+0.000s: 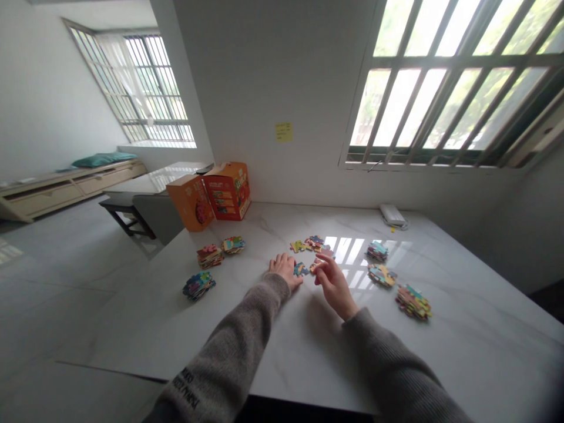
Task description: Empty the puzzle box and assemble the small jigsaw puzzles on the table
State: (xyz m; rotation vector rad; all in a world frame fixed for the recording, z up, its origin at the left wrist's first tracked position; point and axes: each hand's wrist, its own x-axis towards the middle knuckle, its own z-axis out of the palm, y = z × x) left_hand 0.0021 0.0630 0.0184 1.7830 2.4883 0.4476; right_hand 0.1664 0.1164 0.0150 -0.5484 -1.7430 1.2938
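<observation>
My left hand (285, 270) lies palm down on the table, fingers stretched out. A blue jigsaw puzzle piece (301, 269) is right beside it, between thumb and forefinger; whether they touch it I cannot make out. My right hand (333, 286) is turned on its side, thumb and forefinger closed around a reddish puzzle piece (314, 266) that they partly hide. Just beyond both hands is a loose cluster of puzzle pieces (314, 242), with a yellow-green piece (298, 246) at its left end.
Puzzle piece stacks stand left (199, 285), (210, 256), (233, 245) and right (378, 251), (382, 275), (413, 302) on the white marbled table (273, 346). Orange boxes (227, 191) are at the back left. A white power strip (393, 216) lies near the wall.
</observation>
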